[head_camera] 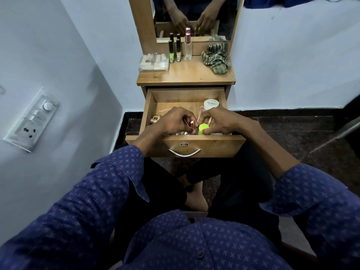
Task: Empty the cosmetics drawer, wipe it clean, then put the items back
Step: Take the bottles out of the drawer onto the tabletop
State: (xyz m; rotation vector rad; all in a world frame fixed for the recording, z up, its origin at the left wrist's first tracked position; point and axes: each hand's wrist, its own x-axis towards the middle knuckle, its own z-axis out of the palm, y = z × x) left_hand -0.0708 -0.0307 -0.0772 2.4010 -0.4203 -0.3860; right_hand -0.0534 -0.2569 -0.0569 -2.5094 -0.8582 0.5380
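Drawer emptying underway: left grip pinches pink-capped bottle, right grip clamps green-capped bottle; next, lift both to surface.

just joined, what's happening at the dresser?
A seated person is emptying the open drawer of a small dressing table. The left hand pinches a small pink-capped bottle, and the right hand grips a lime-green capped item; both are low in the drawer. A white jar and a few small items remain inside. On the tabletop already stand two nail polish bottles, a clear spray bottle, a clear plastic case and a striped cloth.
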